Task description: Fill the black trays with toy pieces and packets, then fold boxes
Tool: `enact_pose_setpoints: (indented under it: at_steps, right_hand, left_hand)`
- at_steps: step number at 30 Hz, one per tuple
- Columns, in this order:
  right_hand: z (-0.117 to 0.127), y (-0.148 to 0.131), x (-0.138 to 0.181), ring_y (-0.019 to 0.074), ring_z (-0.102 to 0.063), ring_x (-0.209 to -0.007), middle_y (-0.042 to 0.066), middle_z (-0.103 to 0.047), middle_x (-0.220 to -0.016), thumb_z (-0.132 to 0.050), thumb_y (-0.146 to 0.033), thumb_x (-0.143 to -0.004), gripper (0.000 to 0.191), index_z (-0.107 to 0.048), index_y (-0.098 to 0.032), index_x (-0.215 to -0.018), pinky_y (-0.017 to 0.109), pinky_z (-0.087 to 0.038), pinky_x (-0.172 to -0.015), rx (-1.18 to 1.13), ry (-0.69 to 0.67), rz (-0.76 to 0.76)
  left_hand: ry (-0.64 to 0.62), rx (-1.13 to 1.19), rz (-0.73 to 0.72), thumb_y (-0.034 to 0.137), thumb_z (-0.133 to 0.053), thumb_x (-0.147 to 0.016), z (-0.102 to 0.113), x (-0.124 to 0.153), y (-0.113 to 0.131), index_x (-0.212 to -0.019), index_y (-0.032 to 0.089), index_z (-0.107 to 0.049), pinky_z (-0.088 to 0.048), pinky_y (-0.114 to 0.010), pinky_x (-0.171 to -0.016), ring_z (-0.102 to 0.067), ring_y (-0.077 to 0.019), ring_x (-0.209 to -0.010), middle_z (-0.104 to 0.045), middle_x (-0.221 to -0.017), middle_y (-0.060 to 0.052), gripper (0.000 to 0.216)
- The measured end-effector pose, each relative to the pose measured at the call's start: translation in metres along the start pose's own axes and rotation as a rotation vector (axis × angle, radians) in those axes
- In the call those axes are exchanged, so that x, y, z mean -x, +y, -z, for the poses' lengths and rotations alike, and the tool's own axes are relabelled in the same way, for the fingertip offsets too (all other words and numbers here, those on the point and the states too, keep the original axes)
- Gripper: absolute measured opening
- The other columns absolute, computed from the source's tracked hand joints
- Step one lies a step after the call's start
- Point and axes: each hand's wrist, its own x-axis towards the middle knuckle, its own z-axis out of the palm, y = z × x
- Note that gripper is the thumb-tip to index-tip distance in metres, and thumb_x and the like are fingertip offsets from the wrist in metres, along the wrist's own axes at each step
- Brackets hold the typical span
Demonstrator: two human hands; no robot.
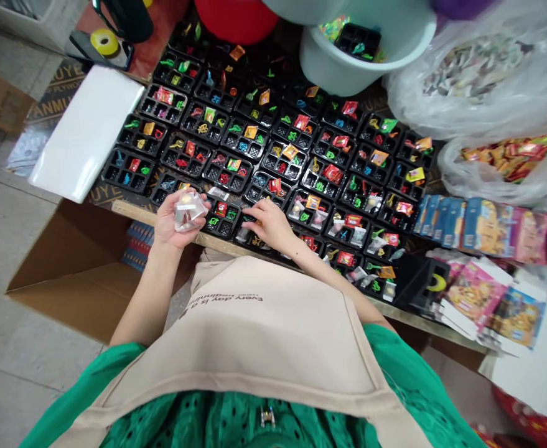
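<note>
My left hand (176, 225) is closed around a bunch of small clear packets (190, 210), palm up, over the front edge of the table. Some of the packets hold something yellowish. My right hand (271, 225) reaches down into a black compartment tray (264, 244) in the front row. Its bent fingers are at a small clear packet (243, 234), partly hidden under them. Just left of it sits another black tray (221, 216) with a red sachet and green pieces. One more clear packet (218, 193) lies above that tray.
Rows of black trays (238, 137) with small coloured pieces and sachets cover the table. Behind them stands a pale bucket (361, 71). On the right are a bag of sachets (453, 168) and printed boxes (481, 227). White sheets (86, 134) lie left, above an open carton (63, 280).
</note>
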Motion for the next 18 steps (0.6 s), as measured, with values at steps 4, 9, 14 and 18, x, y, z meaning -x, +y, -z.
enact_pose_setpoints:
  at_steps: [4, 9, 14, 18]
  right_hand:
    - [0.000, -0.004, -0.042, 0.0229, -0.052, -0.097, 0.010, -0.062, -0.104, -0.055, -0.020, -0.096, 0.023, -0.068, -0.021, -0.114, 0.036, -0.040, -0.083, 0.058, 0.020, 0.017]
    - [-0.009, -0.016, -0.093, 0.0256, -0.055, -0.097, 0.013, -0.065, -0.101, -0.061, -0.032, -0.093, 0.023, -0.072, -0.013, -0.100, 0.036, -0.040, -0.081, 0.230, -0.154, -0.017]
    - [-0.019, -0.029, -0.116, 0.0270, -0.063, -0.092, 0.017, -0.070, -0.099, -0.061, -0.030, -0.092, 0.026, -0.073, -0.008, -0.101, 0.035, -0.042, -0.075, 0.350, -0.292, -0.135]
    - [-0.022, -0.029, -0.120, 0.0240, -0.062, -0.087, 0.016, -0.070, -0.096, -0.049, -0.024, -0.098, 0.029, -0.074, -0.009, -0.098, 0.034, -0.039, -0.073, 0.350, -0.276, -0.160]
  left_hand:
    - [0.047, -0.010, -0.024, 0.029, -0.064, -0.082, 0.014, 0.003, 0.005, -0.084, 0.017, -0.064, -0.044, -0.016, -0.040, -0.069, -0.0177, -0.070, -0.070, -0.082, -0.007, 0.012]
    - [0.092, -0.009, -0.044, 0.027, -0.066, -0.079, 0.024, 0.003, 0.003, -0.085, 0.016, -0.063, -0.044, -0.015, -0.040, -0.069, -0.0173, -0.070, -0.071, -0.081, -0.006, 0.013]
    - [0.129, -0.011, -0.038, 0.024, -0.066, -0.076, 0.035, 0.002, -0.002, -0.084, 0.016, -0.063, -0.043, -0.017, -0.039, -0.070, -0.0183, -0.068, -0.070, -0.077, -0.005, 0.011]
    - [0.146, -0.003, 0.010, 0.023, -0.064, -0.077, 0.040, 0.000, -0.004, -0.085, 0.016, -0.063, -0.043, -0.019, -0.038, -0.070, -0.0192, -0.068, -0.071, -0.077, -0.005, 0.010]
